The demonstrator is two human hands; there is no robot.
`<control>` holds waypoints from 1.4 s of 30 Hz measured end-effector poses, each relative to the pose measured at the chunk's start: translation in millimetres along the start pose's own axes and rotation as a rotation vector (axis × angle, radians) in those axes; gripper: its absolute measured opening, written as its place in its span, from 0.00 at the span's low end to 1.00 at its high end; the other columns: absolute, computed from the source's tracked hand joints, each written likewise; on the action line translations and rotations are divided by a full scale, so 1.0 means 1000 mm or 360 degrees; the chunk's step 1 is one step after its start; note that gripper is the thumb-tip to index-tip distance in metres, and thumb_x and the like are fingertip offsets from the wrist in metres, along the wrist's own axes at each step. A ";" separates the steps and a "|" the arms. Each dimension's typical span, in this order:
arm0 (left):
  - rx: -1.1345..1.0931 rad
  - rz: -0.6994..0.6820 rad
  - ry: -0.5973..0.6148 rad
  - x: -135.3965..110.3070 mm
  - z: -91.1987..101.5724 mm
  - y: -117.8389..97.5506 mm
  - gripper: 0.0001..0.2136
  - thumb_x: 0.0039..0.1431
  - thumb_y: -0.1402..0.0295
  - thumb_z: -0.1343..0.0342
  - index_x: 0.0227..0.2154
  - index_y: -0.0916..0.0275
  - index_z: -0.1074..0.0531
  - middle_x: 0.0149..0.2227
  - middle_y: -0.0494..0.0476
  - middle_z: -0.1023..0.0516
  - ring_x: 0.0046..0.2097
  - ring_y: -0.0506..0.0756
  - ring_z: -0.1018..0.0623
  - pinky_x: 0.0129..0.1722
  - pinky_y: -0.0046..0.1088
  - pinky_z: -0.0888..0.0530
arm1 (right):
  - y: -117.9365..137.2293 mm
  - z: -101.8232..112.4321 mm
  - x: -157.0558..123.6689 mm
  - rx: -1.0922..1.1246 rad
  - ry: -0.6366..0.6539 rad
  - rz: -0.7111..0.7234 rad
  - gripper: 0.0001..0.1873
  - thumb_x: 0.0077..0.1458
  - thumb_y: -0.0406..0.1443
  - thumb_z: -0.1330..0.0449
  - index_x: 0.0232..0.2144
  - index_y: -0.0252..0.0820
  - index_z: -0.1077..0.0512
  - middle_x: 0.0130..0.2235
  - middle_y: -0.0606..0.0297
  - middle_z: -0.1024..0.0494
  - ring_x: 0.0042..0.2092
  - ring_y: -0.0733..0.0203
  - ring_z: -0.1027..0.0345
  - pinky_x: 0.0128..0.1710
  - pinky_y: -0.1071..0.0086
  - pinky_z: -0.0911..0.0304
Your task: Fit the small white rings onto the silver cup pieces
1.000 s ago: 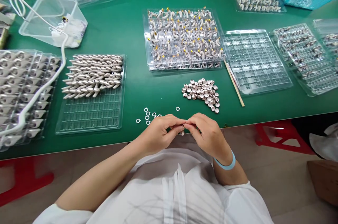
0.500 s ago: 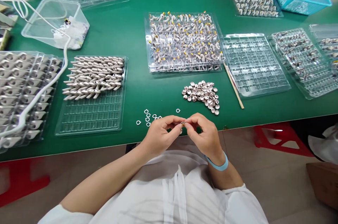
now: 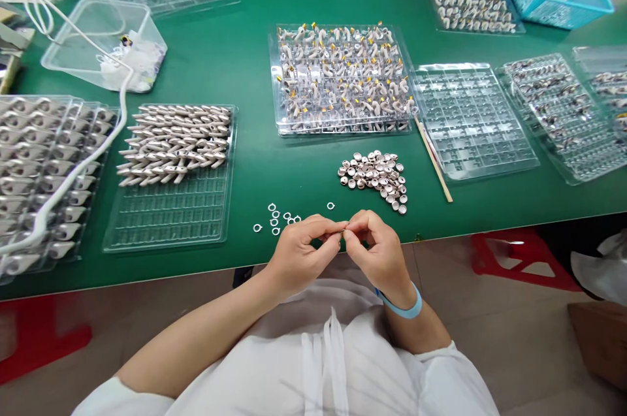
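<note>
My left hand and my right hand meet fingertip to fingertip just over the table's front edge. Both are closed in a pinch, and a tiny part between them is mostly covered by the fingers, so its kind cannot be made out. Beyond my left fingers lie several small white rings, and one more white ring sits apart to their right. Past my right hand is a heap of small round silvery metal caps.
Behind the caps stands a clear tray of curved grey parts with yellow tips. An unfilled clear tray and a thin wooden stick are to the right. Leftward are a tray of metal parts, a white cable and a plastic tub.
My fingertips have shifted slightly and now cover more of the small part; a ring-like edge showed between them before. The things on the table lie as they did.
</note>
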State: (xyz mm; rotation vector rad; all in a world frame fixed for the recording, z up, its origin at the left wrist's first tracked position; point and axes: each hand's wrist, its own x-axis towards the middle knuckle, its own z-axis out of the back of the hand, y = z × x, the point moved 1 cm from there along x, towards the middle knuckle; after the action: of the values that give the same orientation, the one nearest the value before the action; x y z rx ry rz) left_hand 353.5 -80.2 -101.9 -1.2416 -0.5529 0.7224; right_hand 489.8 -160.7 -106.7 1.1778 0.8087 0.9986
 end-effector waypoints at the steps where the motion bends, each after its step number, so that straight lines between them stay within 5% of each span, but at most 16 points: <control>1: 0.0002 -0.0044 -0.0002 0.000 0.000 0.000 0.08 0.58 0.74 0.44 0.36 0.64 0.19 0.29 0.56 0.21 0.31 0.52 0.24 0.33 0.27 0.28 | 0.000 0.000 0.000 0.0020 -0.0002 -0.0011 0.05 0.57 0.31 0.43 0.29 0.43 0.35 0.31 0.69 0.31 0.29 0.67 0.36 0.26 0.73 0.39; 10: -0.0006 -0.0222 -0.0046 -0.004 -0.003 -0.001 0.09 0.58 0.76 0.44 0.36 0.63 0.20 0.30 0.56 0.19 0.33 0.52 0.23 0.34 0.28 0.27 | 0.000 -0.001 -0.002 0.0083 -0.0002 0.0026 0.07 0.54 0.28 0.43 0.28 0.43 0.36 0.30 0.69 0.31 0.29 0.67 0.36 0.24 0.74 0.40; 22: -0.0228 0.0345 0.0014 -0.003 -0.001 -0.003 0.08 0.57 0.68 0.43 0.36 0.65 0.21 0.29 0.55 0.22 0.30 0.52 0.25 0.32 0.27 0.28 | -0.002 0.004 0.006 0.0115 0.0159 -0.0003 0.04 0.57 0.32 0.42 0.30 0.43 0.33 0.31 0.68 0.30 0.31 0.65 0.35 0.28 0.72 0.37; 30: -0.0299 0.0391 -0.0022 -0.005 -0.003 -0.003 0.08 0.55 0.69 0.42 0.34 0.65 0.21 0.30 0.56 0.21 0.32 0.52 0.25 0.33 0.27 0.28 | -0.001 0.004 0.006 0.0128 0.0193 0.0011 0.06 0.55 0.29 0.43 0.28 0.43 0.36 0.30 0.69 0.32 0.31 0.65 0.37 0.28 0.72 0.40; 42: -0.0685 0.0658 -0.0062 0.017 0.003 -0.001 0.07 0.52 0.67 0.39 0.32 0.65 0.22 0.26 0.53 0.21 0.26 0.49 0.27 0.29 0.24 0.29 | -0.004 0.001 0.000 -0.0144 -0.0061 0.0218 0.05 0.59 0.35 0.40 0.37 0.45 0.34 0.33 0.68 0.30 0.30 0.66 0.37 0.30 0.70 0.37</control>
State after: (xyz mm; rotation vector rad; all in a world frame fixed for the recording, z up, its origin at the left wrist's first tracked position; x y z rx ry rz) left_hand 362.7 -65.5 -99.9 -1.7764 -0.5031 1.0080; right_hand 491.9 -161.1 -110.3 1.1829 0.6525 1.1103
